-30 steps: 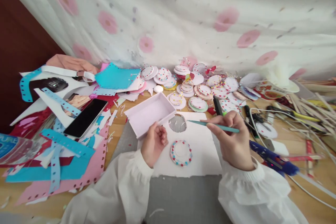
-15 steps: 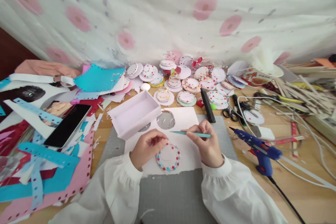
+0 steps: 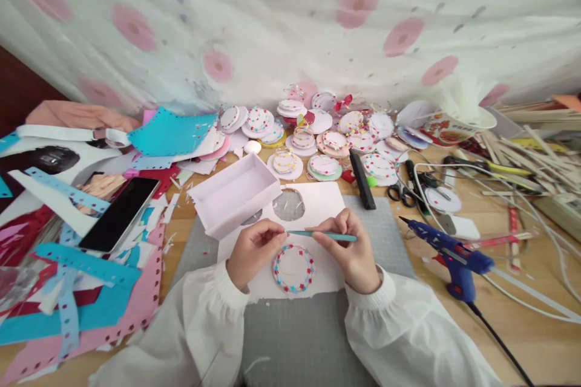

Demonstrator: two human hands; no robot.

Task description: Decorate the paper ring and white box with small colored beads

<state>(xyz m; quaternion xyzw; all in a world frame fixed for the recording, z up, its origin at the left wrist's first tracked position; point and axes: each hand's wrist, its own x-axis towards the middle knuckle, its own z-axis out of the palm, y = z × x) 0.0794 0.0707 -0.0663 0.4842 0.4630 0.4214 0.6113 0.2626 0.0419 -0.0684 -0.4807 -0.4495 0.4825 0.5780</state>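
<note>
In the head view my right hand [image 3: 347, 248] is closed round a pair of slim teal tweezers [image 3: 333, 236], which lie almost level with the tip pointing left. My left hand [image 3: 256, 251] is closed in a pinch, its fingertips at the tip of the tweezers. Whatever is between those fingertips is too small to make out. Just below the hands, a ring [image 3: 294, 289] dotted with red, blue and white bits lies on a white sheet [image 3: 324, 196] with round holes cut in it. A grey cutting mat [image 3: 295, 332] is under the sheet.
An open white box [image 3: 236, 193] stands behind my left hand. Decorated paper discs [image 3: 324, 166] crowd the back. To the right lie a blue glue gun [image 3: 449, 254], scissors [image 3: 402, 193] and cables. A phone [image 3: 120, 214] rests on paper scraps [image 3: 91, 314] at the left.
My right hand has shifted left, bringing the tip of the tweezers to my left fingertips, where a gap showed before. The view has shifted slightly.
</note>
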